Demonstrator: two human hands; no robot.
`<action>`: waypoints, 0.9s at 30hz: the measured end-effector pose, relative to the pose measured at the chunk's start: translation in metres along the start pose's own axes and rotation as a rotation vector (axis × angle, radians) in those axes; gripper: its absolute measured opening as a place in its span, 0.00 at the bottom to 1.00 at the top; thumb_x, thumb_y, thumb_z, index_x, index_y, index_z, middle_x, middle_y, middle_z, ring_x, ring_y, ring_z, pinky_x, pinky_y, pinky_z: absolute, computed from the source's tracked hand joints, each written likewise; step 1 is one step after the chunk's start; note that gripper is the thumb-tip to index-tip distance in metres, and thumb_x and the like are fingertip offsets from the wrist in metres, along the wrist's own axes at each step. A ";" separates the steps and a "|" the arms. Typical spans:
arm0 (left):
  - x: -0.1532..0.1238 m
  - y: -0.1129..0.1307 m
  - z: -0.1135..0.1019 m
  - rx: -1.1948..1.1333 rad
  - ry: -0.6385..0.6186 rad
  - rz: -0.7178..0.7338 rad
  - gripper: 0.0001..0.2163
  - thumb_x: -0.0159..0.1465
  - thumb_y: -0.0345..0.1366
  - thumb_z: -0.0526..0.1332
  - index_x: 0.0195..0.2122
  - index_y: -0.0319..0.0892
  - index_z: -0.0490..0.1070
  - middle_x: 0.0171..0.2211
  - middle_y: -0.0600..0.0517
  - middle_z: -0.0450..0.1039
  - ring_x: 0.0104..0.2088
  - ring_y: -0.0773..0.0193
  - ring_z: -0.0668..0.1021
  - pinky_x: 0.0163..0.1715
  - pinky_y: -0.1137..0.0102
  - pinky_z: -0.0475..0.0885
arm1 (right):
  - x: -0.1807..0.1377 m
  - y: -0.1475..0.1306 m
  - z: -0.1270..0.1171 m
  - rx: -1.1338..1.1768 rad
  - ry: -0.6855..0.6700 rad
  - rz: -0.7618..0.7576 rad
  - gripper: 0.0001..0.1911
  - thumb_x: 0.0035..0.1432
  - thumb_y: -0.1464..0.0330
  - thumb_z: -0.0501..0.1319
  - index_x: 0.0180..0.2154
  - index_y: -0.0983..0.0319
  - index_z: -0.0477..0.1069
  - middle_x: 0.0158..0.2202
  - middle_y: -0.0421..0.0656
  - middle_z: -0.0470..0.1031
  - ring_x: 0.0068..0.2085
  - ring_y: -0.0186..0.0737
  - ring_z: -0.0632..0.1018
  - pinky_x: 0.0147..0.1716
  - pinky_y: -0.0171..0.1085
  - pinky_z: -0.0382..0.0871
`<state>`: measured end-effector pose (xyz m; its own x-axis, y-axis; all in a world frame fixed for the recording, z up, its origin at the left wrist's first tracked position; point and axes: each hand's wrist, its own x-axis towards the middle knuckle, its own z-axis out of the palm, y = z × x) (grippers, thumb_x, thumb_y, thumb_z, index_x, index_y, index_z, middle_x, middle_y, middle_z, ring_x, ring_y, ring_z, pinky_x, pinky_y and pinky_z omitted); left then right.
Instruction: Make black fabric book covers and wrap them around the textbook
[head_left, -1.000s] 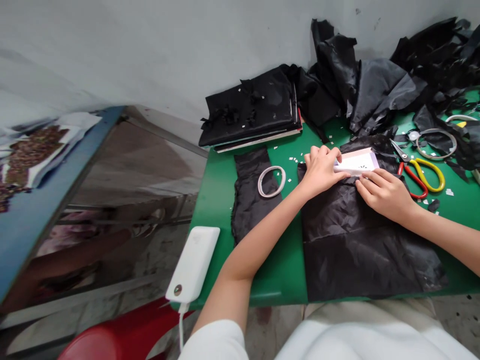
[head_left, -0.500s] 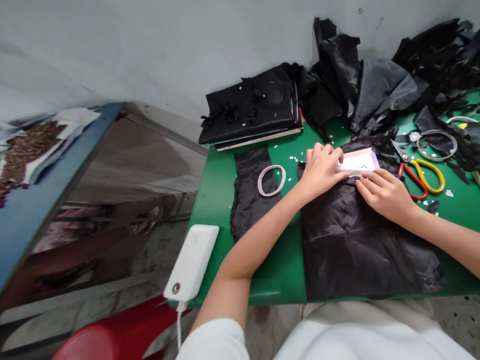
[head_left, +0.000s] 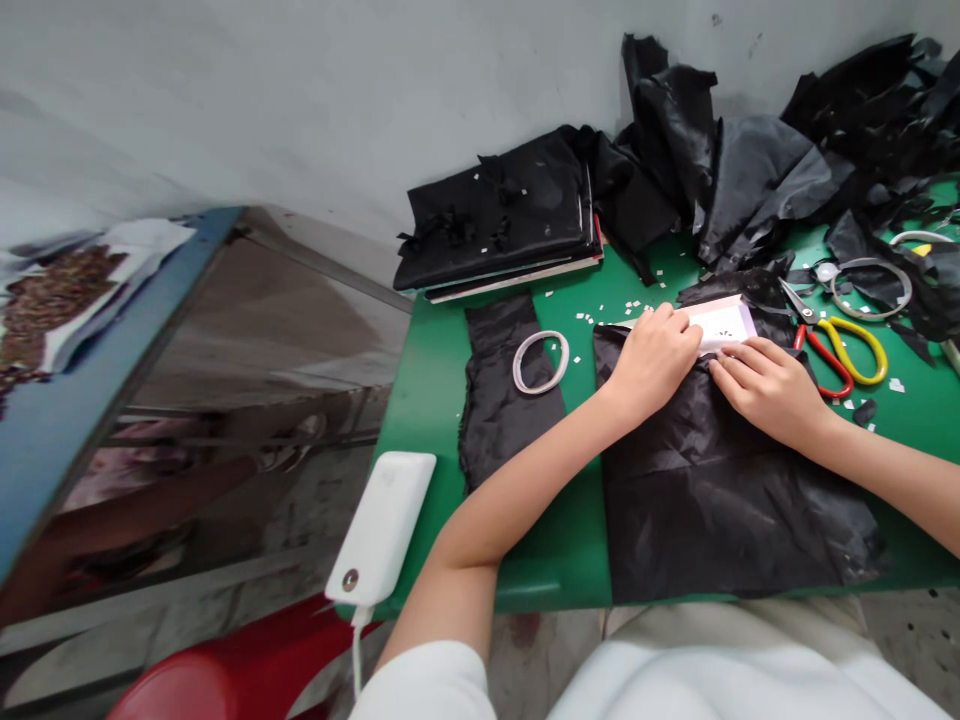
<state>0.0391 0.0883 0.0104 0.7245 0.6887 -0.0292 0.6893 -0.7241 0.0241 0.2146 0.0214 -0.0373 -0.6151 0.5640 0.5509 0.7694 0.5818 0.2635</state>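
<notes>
A large sheet of crinkled black paper [head_left: 720, 500] lies on the green table [head_left: 555, 540]. At its far edge sits a small pale box [head_left: 724, 322] with a dotted mark on top. My left hand [head_left: 656, 355] rests against the box's left end, fingers curled over the black sheet's edge. My right hand [head_left: 765, 385] lies just right of it, fingertips pressing the black sheet against the box's near side.
A white tape ring [head_left: 541, 361] lies on a black strip [head_left: 502, 395]. Red and yellow scissors [head_left: 840, 345] sit right of the box. Black-wrapped flat boxes [head_left: 499, 220] and crumpled black paper [head_left: 757, 170] fill the back. A white power bank [head_left: 382, 528] hangs over the table's left edge.
My left hand has slid slightly toward me and to the right along the box's end. The right hand has hardly moved.
</notes>
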 end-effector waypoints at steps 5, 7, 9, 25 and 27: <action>0.000 0.002 0.005 0.034 -0.016 -0.017 0.10 0.72 0.30 0.53 0.41 0.35 0.75 0.41 0.40 0.76 0.45 0.51 0.74 0.42 0.62 0.66 | 0.002 0.001 -0.002 -0.010 0.035 -0.022 0.12 0.65 0.80 0.58 0.35 0.68 0.80 0.33 0.48 0.82 0.42 0.43 0.79 0.48 0.42 0.70; 0.000 0.003 0.006 0.041 -0.014 -0.015 0.11 0.72 0.29 0.53 0.41 0.35 0.75 0.41 0.40 0.76 0.45 0.51 0.74 0.42 0.62 0.67 | 0.002 0.001 -0.001 -0.023 0.025 -0.023 0.12 0.65 0.80 0.58 0.35 0.67 0.80 0.33 0.47 0.82 0.42 0.42 0.79 0.48 0.41 0.69; 0.000 0.004 0.008 0.047 -0.012 -0.013 0.11 0.72 0.29 0.53 0.41 0.34 0.75 0.41 0.39 0.76 0.45 0.50 0.74 0.43 0.62 0.67 | 0.002 0.002 -0.001 -0.044 0.016 -0.026 0.13 0.66 0.79 0.57 0.35 0.65 0.80 0.33 0.45 0.82 0.42 0.41 0.78 0.49 0.40 0.69; 0.002 0.007 0.015 0.089 -0.019 -0.015 0.09 0.70 0.28 0.55 0.42 0.36 0.75 0.41 0.41 0.74 0.47 0.52 0.75 0.43 0.64 0.69 | 0.004 0.002 -0.001 -0.055 0.032 -0.030 0.13 0.66 0.79 0.57 0.33 0.66 0.79 0.33 0.45 0.82 0.39 0.41 0.79 0.47 0.40 0.71; 0.002 0.007 0.016 0.087 -0.022 -0.015 0.08 0.70 0.29 0.55 0.42 0.36 0.75 0.41 0.41 0.74 0.48 0.52 0.75 0.43 0.64 0.69 | 0.005 0.002 -0.001 -0.050 0.036 -0.027 0.13 0.66 0.80 0.57 0.33 0.66 0.79 0.32 0.45 0.82 0.39 0.41 0.79 0.46 0.40 0.71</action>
<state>0.0452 0.0836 -0.0053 0.7134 0.6989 -0.0506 0.6961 -0.7151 -0.0632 0.2136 0.0247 -0.0328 -0.6302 0.5262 0.5709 0.7606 0.5661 0.3178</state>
